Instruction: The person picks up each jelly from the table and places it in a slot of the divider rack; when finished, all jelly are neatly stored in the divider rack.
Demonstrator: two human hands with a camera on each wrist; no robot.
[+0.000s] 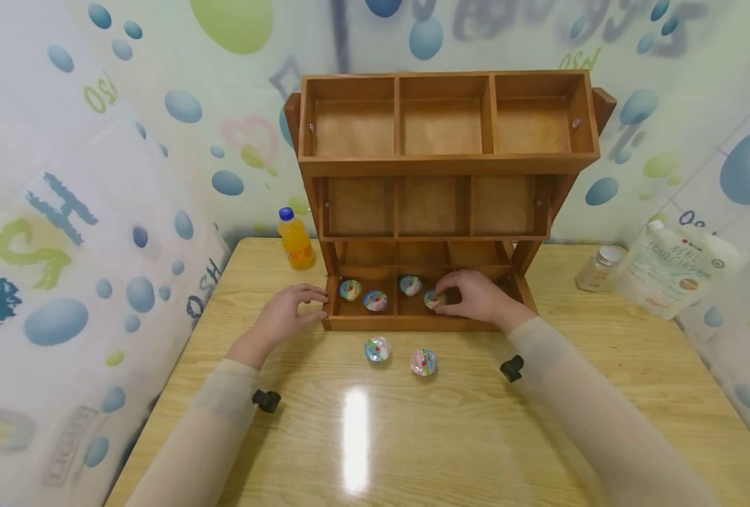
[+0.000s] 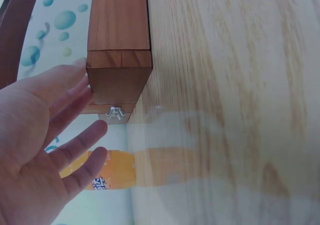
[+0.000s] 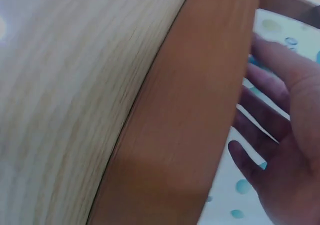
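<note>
Head alone shows right hand [image 1: 478, 299] pinching a cup [image 1: 434, 301].

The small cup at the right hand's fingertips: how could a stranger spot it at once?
Find the brown wooden shelf on the table, then look in its lowest middle compartment. The small cup is the one on the right there, pinched by the right hand; the other cup, to the left, is untouched.

Four small, round, colourful cups [image 1: 375, 301] are low in the brown rack [image 1: 448, 167], two in front.

beige sleeves [image 1: 213, 415], black wrist clips [image 1: 266, 401]
</note>
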